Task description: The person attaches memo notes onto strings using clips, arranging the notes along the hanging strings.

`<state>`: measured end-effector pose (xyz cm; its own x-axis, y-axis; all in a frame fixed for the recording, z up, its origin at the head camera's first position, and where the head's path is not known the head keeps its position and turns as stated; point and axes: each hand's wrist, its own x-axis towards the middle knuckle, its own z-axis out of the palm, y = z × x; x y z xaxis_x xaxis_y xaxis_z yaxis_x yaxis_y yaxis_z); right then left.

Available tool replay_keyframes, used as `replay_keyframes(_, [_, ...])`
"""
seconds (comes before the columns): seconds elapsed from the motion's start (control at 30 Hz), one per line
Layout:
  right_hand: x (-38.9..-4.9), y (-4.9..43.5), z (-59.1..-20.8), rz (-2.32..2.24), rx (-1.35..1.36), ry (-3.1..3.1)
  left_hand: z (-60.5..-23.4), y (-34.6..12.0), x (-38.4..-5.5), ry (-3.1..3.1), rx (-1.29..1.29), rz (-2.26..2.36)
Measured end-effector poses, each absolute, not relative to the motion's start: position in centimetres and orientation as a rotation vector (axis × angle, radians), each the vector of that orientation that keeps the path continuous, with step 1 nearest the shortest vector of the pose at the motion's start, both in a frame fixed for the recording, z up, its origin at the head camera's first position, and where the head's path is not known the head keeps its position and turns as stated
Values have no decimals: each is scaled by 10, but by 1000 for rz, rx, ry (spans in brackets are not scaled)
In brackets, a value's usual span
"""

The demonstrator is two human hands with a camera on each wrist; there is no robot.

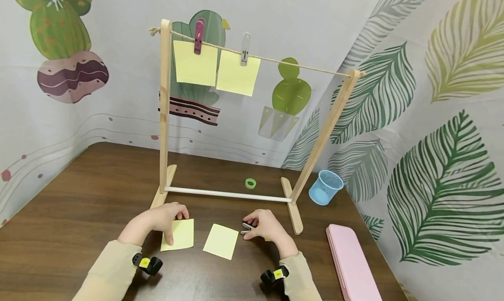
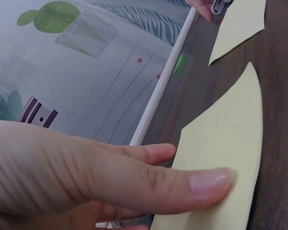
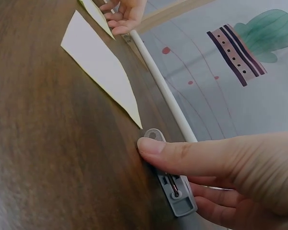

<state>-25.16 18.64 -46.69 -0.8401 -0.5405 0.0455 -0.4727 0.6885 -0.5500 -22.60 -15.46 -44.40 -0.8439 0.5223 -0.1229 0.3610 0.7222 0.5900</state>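
Observation:
On the left, my left hand (image 1: 165, 220) pinches a yellow sticky note (image 1: 185, 234) by its left side. The left wrist view shows the thumb (image 2: 206, 187) lying across the note's face, with fingers partly hidden behind. A second sticky note (image 1: 221, 242) lies on the table between my hands, its edges curling. My right hand (image 1: 267, 225) holds a grey clothespin (image 3: 177, 196) between thumb and fingers, just right of that second note. A small yellow thing (image 1: 267, 239) peeks out beneath the right hand, mostly covered.
Behind the hands stands a wooden rack (image 1: 164, 108) with a string (image 1: 299, 65). Two sticky notes hang there, from a purple clothespin (image 1: 199, 36) and a clear clothespin (image 1: 245, 49). Green tape (image 1: 250, 179), a blue mesh cup (image 1: 320, 194) and a pink case (image 1: 354, 266) are around it.

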Motion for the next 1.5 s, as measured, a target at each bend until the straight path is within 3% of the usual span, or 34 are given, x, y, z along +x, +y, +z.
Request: replay_keyframes(1.5, [-247,184,-466,-949,-745,2736,-447,-158,-233,2446,644,1101])
